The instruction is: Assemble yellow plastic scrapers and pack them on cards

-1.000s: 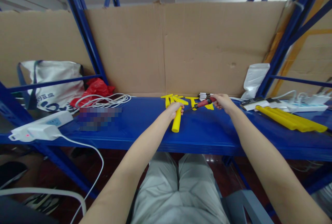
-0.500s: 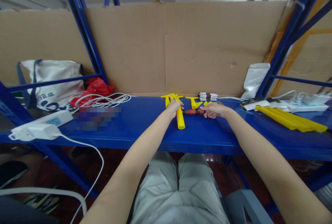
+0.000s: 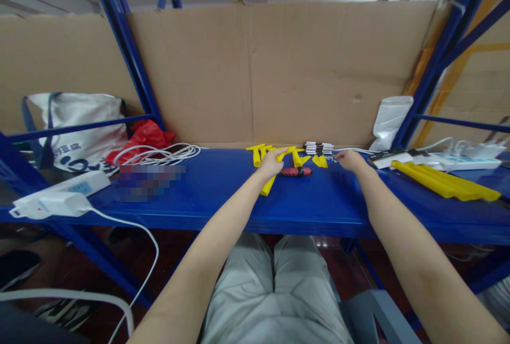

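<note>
My left hand is wrapped round a yellow tube, whose lower end slants toward the front edge. Just to its right lies a red and black screwdriver, free of both hands. My right hand reaches over small light-coloured pieces, fingertips pinched together at their edge; whether anything is between them is too small to tell. Near the back stand yellow T-shaped pieces, one at left and another at right. Small flat yellow pieces lie between the screwdriver and my right hand.
A stack of white and black items stands against the cardboard. Several long yellow tubes lie at right beside a power strip. At left are coiled white cable, a red bag, a cloth bag and another power strip.
My right hand has let go of the screwdriver and moved right and back to the small pieces. The yellow tube in my left hand has swung, its near end now further left.
</note>
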`<state>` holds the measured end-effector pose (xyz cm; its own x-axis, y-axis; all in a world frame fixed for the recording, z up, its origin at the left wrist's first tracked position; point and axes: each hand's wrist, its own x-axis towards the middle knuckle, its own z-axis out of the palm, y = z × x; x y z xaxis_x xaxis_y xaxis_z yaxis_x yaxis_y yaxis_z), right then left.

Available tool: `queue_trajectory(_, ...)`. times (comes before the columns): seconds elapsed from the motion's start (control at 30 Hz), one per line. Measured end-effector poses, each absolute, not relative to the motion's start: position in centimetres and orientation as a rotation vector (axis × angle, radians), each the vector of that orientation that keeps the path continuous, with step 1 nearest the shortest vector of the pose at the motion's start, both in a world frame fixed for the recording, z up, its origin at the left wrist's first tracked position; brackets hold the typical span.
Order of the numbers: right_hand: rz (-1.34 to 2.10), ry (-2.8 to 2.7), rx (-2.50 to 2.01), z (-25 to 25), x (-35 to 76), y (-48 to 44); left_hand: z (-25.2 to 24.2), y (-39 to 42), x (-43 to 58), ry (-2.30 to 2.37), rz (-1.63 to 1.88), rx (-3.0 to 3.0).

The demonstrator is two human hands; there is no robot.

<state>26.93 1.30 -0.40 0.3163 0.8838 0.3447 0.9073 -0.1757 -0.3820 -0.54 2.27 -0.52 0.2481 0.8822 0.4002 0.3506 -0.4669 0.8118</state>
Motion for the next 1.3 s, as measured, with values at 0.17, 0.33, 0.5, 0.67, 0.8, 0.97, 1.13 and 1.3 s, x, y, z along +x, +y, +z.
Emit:
queue_trajectory(0.17,-0.143,-1.597,-2.263,-1.6,27.5,1.2,-0.6,2.0,-0.6,1.134,1.117,2.187)
queue_trajectory(0.33,-0.043,-1.626,-2.422,-1.7,26.2,0.9,-0.7,1.9,-0.5,1.175,0.966,2.415)
queue_trajectory(0.5,0.004,-1.662,-2.442,-1.8,25.5,1.2,-1.2,1.7,-0.4,1.207,0.845,2.674)
queue_trajectory(0.67,-0.029,-1.686,-2.440,-2.3,25.3,1.8,-1.7,1.6,-0.2,1.152,0.798,2.843)
queue_trajectory(0.8,-0.057,-1.740,-2.420,-2.5,25.2,2.0,-1.7,1.6,-0.2,1.145,0.785,2.862)
queue_trajectory(0.97,-0.118,-1.784,-2.411,-2.3,24.8,2.0,-1.7,1.7,-0.2,1.149,0.800,2.840)
queue_trajectory(1.13,-0.297,-1.850,-2.338,-1.8,24.2,1.3,-1.3,1.4,-0.1,1.124,0.837,2.822)
queue_trajectory(1.3,-0.456,-1.922,-2.281,-1.6,23.7,0.9,-0.8,1.0,-0.1,1.124,0.831,2.791)
